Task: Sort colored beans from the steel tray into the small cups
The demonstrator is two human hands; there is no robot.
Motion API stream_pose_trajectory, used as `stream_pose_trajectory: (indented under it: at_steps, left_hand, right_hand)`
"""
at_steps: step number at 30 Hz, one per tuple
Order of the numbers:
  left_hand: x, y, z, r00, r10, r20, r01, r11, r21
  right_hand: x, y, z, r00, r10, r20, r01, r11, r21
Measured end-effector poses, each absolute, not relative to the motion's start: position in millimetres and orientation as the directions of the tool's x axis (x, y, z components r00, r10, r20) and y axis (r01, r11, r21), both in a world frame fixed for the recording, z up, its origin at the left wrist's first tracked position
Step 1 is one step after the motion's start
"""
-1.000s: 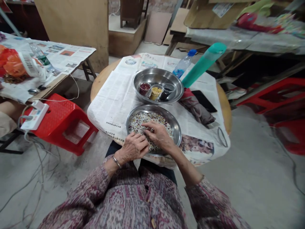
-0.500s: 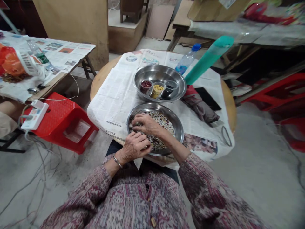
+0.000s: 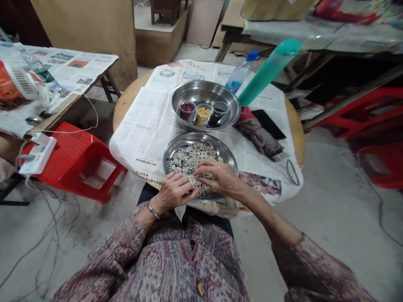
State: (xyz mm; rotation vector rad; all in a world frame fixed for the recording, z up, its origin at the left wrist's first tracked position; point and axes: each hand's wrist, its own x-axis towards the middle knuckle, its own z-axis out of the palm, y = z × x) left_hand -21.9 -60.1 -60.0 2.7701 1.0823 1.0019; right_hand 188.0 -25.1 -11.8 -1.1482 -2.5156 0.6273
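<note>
A shallow steel basin [image 3: 232, 161] stands nearest me, with a mix of white, dark and yellow grains and beans [image 3: 190, 159] spread over its bottom. My left hand [image 3: 176, 191] is closed over its near left rim, fingers bent inward. Over the near right part of the mix is my right hand [image 3: 217, 177], its fingers curved and the thumb apart from them; the fingertips touch or nearly touch the grains. Behind it, a second steel basin [image 3: 204, 89] carries clear cups of red beans [image 3: 187, 107], yellow beans [image 3: 203, 111] and black beans [image 3: 217, 114].
Newspaper [image 3: 141, 121] covers the round table. A water bottle [image 3: 241, 72], a green tube [image 3: 270, 71], a crumpled grey cloth bundle [image 3: 262, 136] and a dark flat object [image 3: 267, 124] stand or lie to the right. Left is a red stool [image 3: 74, 155] bearing a power strip [image 3: 39, 154].
My right hand has moved right, from the left side of the near basin to its near right part, uncovering the grains there. My left hand stays at the rim. The view has shifted slightly.
</note>
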Motion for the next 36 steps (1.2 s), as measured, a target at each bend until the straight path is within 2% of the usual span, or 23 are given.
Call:
stream_pose_trajectory:
  at_steps: [3, 6, 9, 11, 14, 16, 23, 27, 31, 36]
  left_hand:
    - [-22, -60, -61, 0.556, 0.598, 0.577, 0.611, -0.765, 0.205]
    - [-22, -60, -62, 0.553, 0.588, 0.590, 0.605, -0.770, 0.200]
    - [-21, -59, -61, 0.547, 0.578, 0.606, 0.599, -0.775, 0.199]
    - [-21, -60, -60, 0.553, 0.580, 0.598, 0.600, -0.775, 0.198]
    - [-22, -60, -59, 0.556, 0.593, 0.583, 0.612, -0.766, 0.197]
    - [-22, -60, -59, 0.549, 0.593, 0.589, 0.613, -0.765, 0.199]
    - [-21, -59, -60, 0.565, 0.610, 0.556, 0.604, -0.764, 0.225]
    - [-21, -60, -59, 0.546, 0.596, 0.589, 0.612, -0.764, 0.204]
    - [-22, -60, -60, 0.559, 0.595, 0.577, 0.608, -0.768, 0.202]
    - [-21, -60, -63, 0.569, 0.618, 0.542, 0.616, -0.757, 0.217]
  right_hand:
    - [182, -49, -13, -0.680, 0.733, -0.024, 0.626, 0.563, -0.540]
    - [173, -59, -18, -0.696, 0.713, -0.084, 0.663, 0.594, -0.455]
    - [168, -50, -23, -0.631, 0.776, -0.014, 0.733, 0.590, -0.339]
    - [167, -40, -25, -0.538, 0.840, 0.064, 0.799, 0.533, -0.278]
    - [166, -27, -28, -0.385, 0.908, 0.164, 0.870, 0.417, -0.263]
    - [163, -21, -30, -0.352, 0.914, 0.202, 0.869, 0.399, -0.291]
    - [140, -8, -29, -0.623, 0.765, 0.163, 0.690, 0.636, -0.344]
    - [145, -4, -30, -0.665, 0.742, 0.090, 0.667, 0.644, -0.375]
    - [170, -2, -32, -0.556, 0.831, 0.023, 0.791, 0.537, -0.293]
    - [197, 4, -33, -0.326, 0.929, 0.173, 0.893, 0.363, -0.267]
